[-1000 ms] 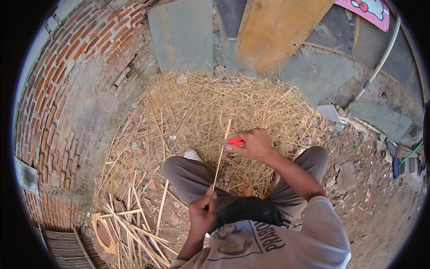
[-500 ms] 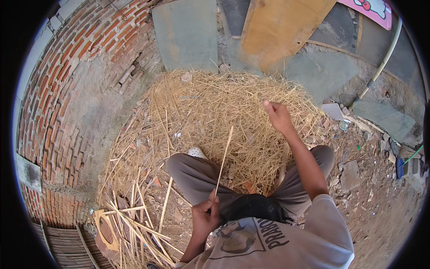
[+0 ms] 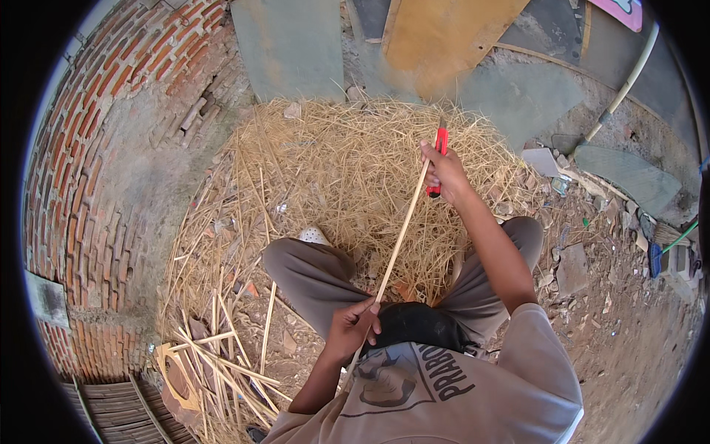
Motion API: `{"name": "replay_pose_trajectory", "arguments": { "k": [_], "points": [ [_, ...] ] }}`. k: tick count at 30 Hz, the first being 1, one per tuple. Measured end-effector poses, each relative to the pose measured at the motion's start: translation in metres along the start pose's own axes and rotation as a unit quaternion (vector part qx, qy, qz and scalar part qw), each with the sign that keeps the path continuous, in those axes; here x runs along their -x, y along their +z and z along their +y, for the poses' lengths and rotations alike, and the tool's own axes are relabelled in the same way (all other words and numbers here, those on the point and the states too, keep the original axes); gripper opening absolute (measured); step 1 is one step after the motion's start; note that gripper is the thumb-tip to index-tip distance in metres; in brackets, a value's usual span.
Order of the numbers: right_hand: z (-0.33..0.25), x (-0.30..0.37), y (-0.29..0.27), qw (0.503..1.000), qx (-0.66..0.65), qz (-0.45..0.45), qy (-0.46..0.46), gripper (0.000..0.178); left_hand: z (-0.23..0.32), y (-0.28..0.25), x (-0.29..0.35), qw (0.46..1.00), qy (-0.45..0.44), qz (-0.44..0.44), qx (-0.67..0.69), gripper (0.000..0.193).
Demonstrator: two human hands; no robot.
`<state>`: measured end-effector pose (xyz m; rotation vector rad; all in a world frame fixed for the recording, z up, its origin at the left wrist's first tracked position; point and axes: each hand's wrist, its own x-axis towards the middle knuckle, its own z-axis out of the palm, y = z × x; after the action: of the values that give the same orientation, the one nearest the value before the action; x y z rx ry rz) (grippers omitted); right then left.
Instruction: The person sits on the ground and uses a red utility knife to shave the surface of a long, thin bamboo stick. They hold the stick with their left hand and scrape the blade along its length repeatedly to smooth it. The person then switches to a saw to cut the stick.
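1. A long, thin, pale bamboo strip [image 3: 399, 237] runs slantwise above the person's lap, from the left hand up to the right hand.
2. The left hand [image 3: 353, 325] grips the strip's lower end, close to the belly.
3. The right hand [image 3: 444, 174] is stretched forward, clenched around a red-handled utility knife [image 3: 439, 152] and touching the strip's upper end.
4. A heap of yellow straw-like shavings [image 3: 333, 163] lies beneath, beside a curved red brick wall [image 3: 89, 163].
5. Cut pale splints [image 3: 214, 355] lie on the ground to the left.

You have open room above the heaped pale yellow straw pile [image 3: 347, 163]; the curved red brick wall [image 3: 89, 170] closes your left.
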<state>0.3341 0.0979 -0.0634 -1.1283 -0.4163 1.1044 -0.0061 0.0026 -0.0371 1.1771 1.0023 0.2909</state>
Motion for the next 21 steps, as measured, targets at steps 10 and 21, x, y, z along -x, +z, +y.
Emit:
{"name": "replay_pose_trajectory", "arguments": {
  "k": [10,21],
  "points": [
    [-0.031,-0.016,-0.036,0.988,-0.066,0.111,-0.087,0.034,-0.01,-0.033,0.028,0.99,0.017,-0.138,-0.013,0.029],
    [-0.023,-0.031,-0.057,0.977,-0.067,0.163,-0.121,0.036,-0.036,-0.079,0.06,0.99,0.035,-0.125,-0.05,0.033]
  ]
}}
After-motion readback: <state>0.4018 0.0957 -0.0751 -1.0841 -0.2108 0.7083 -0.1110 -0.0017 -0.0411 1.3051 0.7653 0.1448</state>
